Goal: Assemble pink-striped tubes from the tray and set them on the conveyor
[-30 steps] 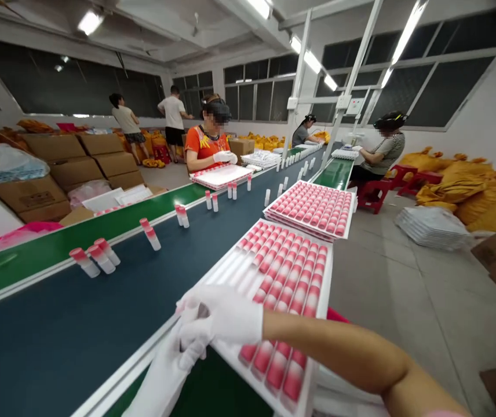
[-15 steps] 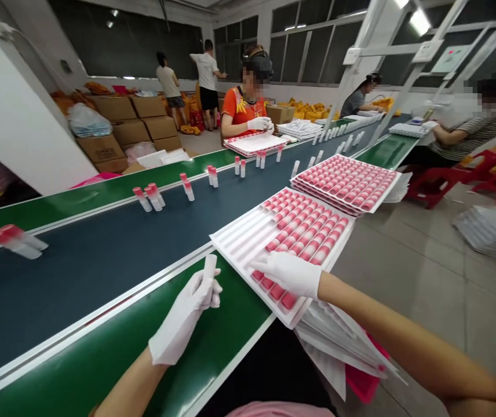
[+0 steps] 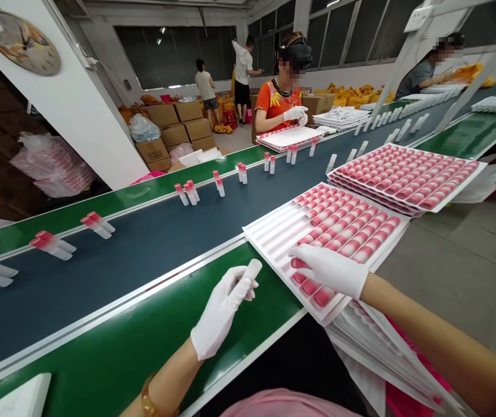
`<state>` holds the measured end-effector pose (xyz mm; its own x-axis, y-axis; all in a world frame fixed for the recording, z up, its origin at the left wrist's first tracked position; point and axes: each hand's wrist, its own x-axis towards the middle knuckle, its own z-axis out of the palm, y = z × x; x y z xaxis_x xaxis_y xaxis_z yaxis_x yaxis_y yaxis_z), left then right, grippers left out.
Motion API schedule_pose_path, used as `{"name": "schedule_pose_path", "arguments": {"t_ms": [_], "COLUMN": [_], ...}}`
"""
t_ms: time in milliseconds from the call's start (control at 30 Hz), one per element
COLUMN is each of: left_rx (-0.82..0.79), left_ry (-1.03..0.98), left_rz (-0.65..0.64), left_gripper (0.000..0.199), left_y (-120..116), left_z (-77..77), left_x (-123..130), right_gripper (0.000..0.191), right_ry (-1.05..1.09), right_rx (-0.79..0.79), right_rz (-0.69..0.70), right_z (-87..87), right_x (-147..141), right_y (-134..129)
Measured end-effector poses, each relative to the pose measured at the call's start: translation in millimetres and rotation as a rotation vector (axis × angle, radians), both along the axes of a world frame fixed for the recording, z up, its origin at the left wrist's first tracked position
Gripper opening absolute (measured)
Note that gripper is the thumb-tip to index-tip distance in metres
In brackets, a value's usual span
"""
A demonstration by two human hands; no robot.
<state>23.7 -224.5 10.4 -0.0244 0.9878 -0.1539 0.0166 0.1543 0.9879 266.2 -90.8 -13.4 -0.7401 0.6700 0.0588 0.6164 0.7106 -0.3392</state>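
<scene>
My left hand [image 3: 219,315], in a white glove, is closed around a frosted white tube [image 3: 253,271] above the green table edge. The tube tilts up to the right, and its lower part is hidden by my fingers. My gloved right hand [image 3: 332,269] reaches over a white ridged tray [image 3: 269,231] holding rows of red-and-white tubes [image 3: 343,220]. Its fingers close about a tube whose red end [image 3: 298,263] shows between them; the palm hides the rest. The tray's left grooves are bare.
A dark conveyor belt [image 3: 143,249] carries standing red-topped tubes [image 3: 187,193] and plain white ones. Behind the tray is a stack of filled trays [image 3: 408,176]. White trays [image 3: 374,353] hang below the table edge. A co-worker in orange [image 3: 274,107] sits across the belt.
My view has swung left, so the scene sits further right. The tube in my left hand leans more to the right. My right hand stays over the tray, and a tube's red end now shows between its fingers.
</scene>
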Motion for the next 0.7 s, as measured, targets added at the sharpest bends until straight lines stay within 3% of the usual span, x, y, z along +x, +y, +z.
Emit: {"name": "schedule_pose_path", "arguments": {"t_ms": [67, 167, 233, 333, 433, 567, 700], "left_rx": [-0.067, -0.093, -0.021, 0.127, 0.21, 0.304, 0.394], "left_ry": [-0.002, 0.028, 0.067, 0.093, 0.09, 0.152, 0.191], "left_rz": [0.029, 0.05, 0.029, -0.008, 0.007, 0.024, -0.049], "left_gripper": [0.036, 0.037, 0.038, 0.037, 0.031, 0.027, 0.03], "left_y": [0.1, 1.6, 2.7, 4.1, 5.0, 6.5, 9.3], "left_z": [0.5, -4.5, -11.3, -23.0, -33.5, -45.3, -51.9], "left_x": [3.3, 6.3, 5.6, 0.9, -6.3, -16.7, -23.7], "right_gripper": [0.042, 0.031, 0.024, 0.02, 0.012, 0.009, 0.016], "right_ry": [0.181, 0.619, 0.783, 0.754, 0.651, 0.589, 0.516], "right_rx": [-0.037, -0.101, -0.09, 0.004, 0.073, 0.112, 0.13], "right_rz": [-0.064, -0.192, -0.209, -0.08, -0.024, -0.068, -0.037], "right_z": [8.6, 29.7, 45.3, 62.1, 66.1, 64.0, 71.0], "right_x": [2.4, -7.4, -23.6, -52.1, -70.8, -75.0, -72.0], "right_y": [-13.5, -41.1, -59.2, -77.4, -83.3, -83.1, -79.8]}}
